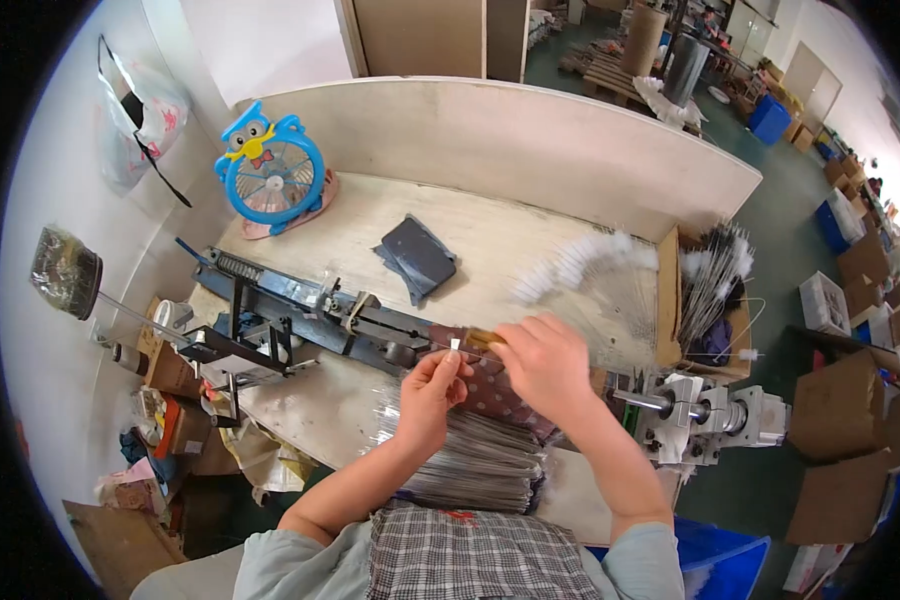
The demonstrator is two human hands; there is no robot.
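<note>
A thin metal wire (457, 347), seen from above through a head-worn fisheye camera, is pinched upright-to-tilted between the thumb and forefinger of the person's left hand (432, 388). Only its short bright tip shows above the fingertips. It sits near the middle of the front edge of a pale wooden workbench (490, 230). The right hand (542, 362) is just beside it, to the right, fingers curled narrow around a small brass-coloured piece (484, 338); what exactly they grip is partly hidden. The wire tip points up and away from the person, toward that brass piece, and the two hands nearly touch.

Directly beyond the hands lies a long blue-black metal jig (300, 305), running from the left edge toward the centre of the bench, its near end meeting the brass piece. Under the forearms rests a stack of thin grey wires in clear plastic wrap (475, 462). To the right, at the bench's right edge, a fan of wire brushes with white fluffy tips (580, 262) spreads out, and a cardboard box (712, 300) holds more of them. A grey metal spindle unit (705, 415) stands at the front right corner. Farther back are a dark folded pouch (418, 255) and a blue owl-shaped desk fan (270, 172).
</note>
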